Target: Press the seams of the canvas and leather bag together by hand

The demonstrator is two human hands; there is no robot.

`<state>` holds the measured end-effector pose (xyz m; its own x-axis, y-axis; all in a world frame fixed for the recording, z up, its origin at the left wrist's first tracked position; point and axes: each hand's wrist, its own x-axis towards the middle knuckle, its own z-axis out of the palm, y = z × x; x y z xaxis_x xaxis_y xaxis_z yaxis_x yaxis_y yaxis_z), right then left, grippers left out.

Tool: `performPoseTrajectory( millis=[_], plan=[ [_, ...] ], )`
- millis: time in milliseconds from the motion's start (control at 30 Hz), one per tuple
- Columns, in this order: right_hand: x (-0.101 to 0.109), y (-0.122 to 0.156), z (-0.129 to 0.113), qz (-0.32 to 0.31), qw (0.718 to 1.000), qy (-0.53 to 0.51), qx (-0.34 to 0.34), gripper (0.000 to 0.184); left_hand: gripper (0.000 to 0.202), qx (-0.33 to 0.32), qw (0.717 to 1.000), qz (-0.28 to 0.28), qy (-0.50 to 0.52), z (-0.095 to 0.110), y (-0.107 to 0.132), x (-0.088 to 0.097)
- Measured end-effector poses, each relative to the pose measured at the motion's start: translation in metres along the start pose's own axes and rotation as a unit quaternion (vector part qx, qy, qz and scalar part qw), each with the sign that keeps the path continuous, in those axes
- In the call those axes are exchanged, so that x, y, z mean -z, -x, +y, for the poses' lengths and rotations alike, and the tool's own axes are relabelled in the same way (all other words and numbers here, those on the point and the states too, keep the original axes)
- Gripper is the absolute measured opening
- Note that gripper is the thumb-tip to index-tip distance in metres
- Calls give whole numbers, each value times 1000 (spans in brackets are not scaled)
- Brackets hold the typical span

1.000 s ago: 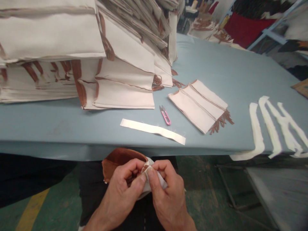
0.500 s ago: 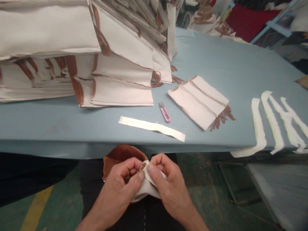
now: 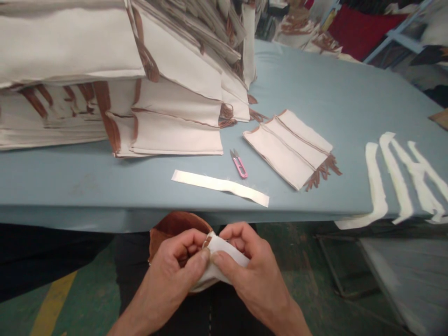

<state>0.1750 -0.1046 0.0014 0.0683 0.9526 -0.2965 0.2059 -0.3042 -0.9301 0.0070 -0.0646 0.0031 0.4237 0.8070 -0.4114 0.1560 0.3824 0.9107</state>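
In my lap, below the table edge, is a sewn fabric piece with a rust-brown side and a cream side. A white strip lies against its edge, beside a bit of brown trim. My left hand pinches the cream and brown edge between thumb and fingers. Close by on the right, my right hand presses the white strip with its thumb, the fingers curled behind. The underside of the piece is hidden by both hands.
On the blue-grey table lie pink thread snips, a cream strip and a cream sewn panel with brown fringe. Tall stacks of cream pieces stand at left. Several cream strips hang over the right edge.
My right thumb has shifted slightly down and left, and more of the white strip now shows flat between my hands. My left hand keeps its pinch almost in place.
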Motion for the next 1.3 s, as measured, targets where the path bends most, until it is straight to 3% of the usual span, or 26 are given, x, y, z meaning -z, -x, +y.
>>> performPoseTrajectory(
  millis=[100, 167, 233, 300, 467, 567, 733, 833, 900, 1033, 1200, 1300],
  plan=[
    [5, 3, -2, 68, 988, 112, 83, 30, 26, -6, 1000, 16, -6, 3, 0, 0],
    [8, 4, -5, 68, 984, 134, 90, 25, 27, -14, 1000, 20, -16, 4, 0, -1],
    [10, 4, -9, 43, 989, 134, 54, 13, 27, -29, 999, 23, -33, 4, 1, -4],
    [13, 3, -12, 4, 994, 109, 12, 22, 25, -41, 998, 23, -43, 4, 0, -6],
    [19, -2, -10, -87, 993, -66, -46, 39, 26, -61, 996, 8, -64, 3, 0, -8],
    [27, -4, -11, -99, 992, -58, -45, 37, 25, -48, 997, 13, -57, 3, 0, -7],
    [50, 0, -24, -21, 999, 43, -11, 33, 27, -1, 1000, 6, 17, 0, 2, -11],
    [55, 3, -24, -6, 999, -27, -34, 45, 31, 24, 997, 13, 76, -5, 5, -15],
    [50, 4, -19, -59, 988, -122, -73, 54, 39, 11, 997, 27, 78, -10, 7, -18],
    [27, 2, -9, -171, 940, -268, -126, 59, 48, -32, 998, 21, 55, -15, 5, -20],
    [9, -3, -8, -238, 913, -303, -134, 58, 24, -24, 996, -33, 78, -9, 5, -17],
    [7, -4, -4, -227, 917, -296, -142, 57, 15, -10, 997, -20, 73, -4, 6, -16]
  ],
)
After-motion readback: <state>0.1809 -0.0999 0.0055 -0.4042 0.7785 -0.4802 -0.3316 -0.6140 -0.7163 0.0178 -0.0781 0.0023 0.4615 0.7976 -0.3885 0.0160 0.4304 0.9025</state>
